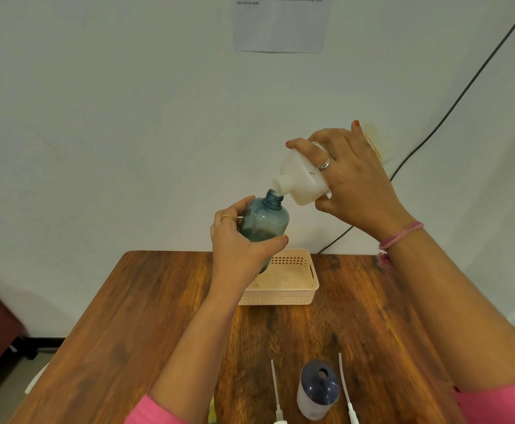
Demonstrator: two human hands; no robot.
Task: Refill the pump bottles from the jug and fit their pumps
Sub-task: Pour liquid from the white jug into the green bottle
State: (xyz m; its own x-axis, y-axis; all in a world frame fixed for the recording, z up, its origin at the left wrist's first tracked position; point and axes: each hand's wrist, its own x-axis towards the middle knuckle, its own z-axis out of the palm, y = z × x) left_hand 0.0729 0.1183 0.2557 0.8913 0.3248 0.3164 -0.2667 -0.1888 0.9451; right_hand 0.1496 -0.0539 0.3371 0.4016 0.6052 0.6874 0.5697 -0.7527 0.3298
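The left hand (237,243) is wrapped around a blue bottle (265,221), with the thumb on one side and the fingers curled round the other. The bottle is held up in the air above the table (127,316), tilted a little, and its top is open. A bit of dark liquid sits low inside it. The right hand (354,182) grips a white jug (299,179), fingers curled over its top and thumb underneath. The jug is tipped down so its mouth touches the bottle's rim.

Below the bottle, near the far edge of the table, sits a peach basket (292,289). The left arm covers the basket's left side. Near the front edge stands a second bottle (318,390) with its top open. A white pump (277,396) lies just left of it and another pump (346,390) just right. A black cable (452,108) runs down the wall, and a sheet of paper (280,22) hangs there too. The left half of the table is bare wood.
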